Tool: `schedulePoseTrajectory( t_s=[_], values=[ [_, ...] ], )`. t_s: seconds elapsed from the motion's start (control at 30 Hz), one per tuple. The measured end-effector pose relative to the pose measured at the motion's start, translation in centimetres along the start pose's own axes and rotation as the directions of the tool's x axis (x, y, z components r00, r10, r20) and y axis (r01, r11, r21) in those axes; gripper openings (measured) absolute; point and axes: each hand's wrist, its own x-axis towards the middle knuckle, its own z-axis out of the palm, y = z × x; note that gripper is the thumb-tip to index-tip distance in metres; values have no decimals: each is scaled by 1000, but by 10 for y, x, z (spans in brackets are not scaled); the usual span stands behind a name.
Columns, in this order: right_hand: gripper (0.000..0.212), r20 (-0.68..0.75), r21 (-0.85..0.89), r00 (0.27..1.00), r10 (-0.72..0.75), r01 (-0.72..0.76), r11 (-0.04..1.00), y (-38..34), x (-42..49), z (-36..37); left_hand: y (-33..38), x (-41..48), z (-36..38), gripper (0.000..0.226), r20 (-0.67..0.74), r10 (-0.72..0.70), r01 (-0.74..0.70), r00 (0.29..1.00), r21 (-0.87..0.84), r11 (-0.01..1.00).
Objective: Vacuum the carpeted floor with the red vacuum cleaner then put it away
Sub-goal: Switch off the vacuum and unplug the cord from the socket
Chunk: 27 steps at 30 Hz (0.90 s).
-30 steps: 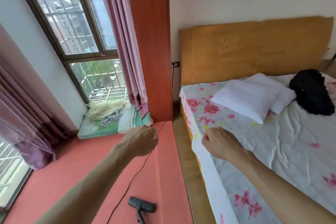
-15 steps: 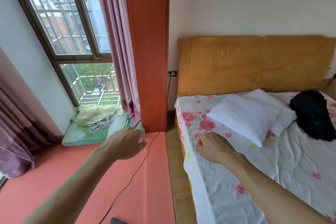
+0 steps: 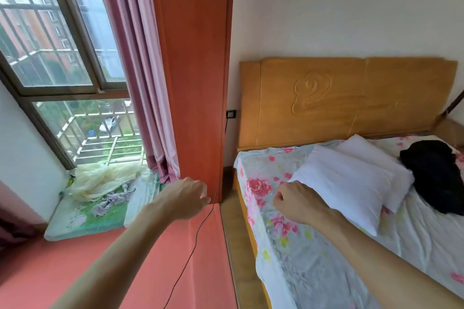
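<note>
- Setting: a bedroom in a home.
- Bed (image 3: 414, 246) with carved wooden headboard (image 3: 346, 98), floral sheet (image 3: 296, 271) and two white pillows (image 3: 346, 183).
- Pink curtains (image 3: 140, 70) hang beside a large window (image 3: 50, 45); red carpet (image 3: 75, 271) covers the floor.

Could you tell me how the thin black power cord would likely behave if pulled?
The cord is probably floppy and light: it trails in a slack curve across the carpet. It likely tautens toward the wall socket, where it seems plugged in.
</note>
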Motion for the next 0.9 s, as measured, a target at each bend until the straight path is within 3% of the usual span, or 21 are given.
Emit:
schedulePoseTrajectory(
  t_s=[0.33, 0.63, 0.9],
  values=[
    [40, 38, 32, 997, 70, -71, 997, 48, 129, -1, -13, 143, 1, 29, 113, 18, -16, 993, -24, 1000],
    [31, 79, 72, 997, 11, -17, 997, 90, 313, -5, -24, 314, -22, 31, 98, -55, 63, 994, -78, 995],
    [34, 147, -8, 988, -46, 47, 999, 110, 437, -8, -35, 433, -29, 31, 126, -82, 93, 989, -82, 992]
  ],
)
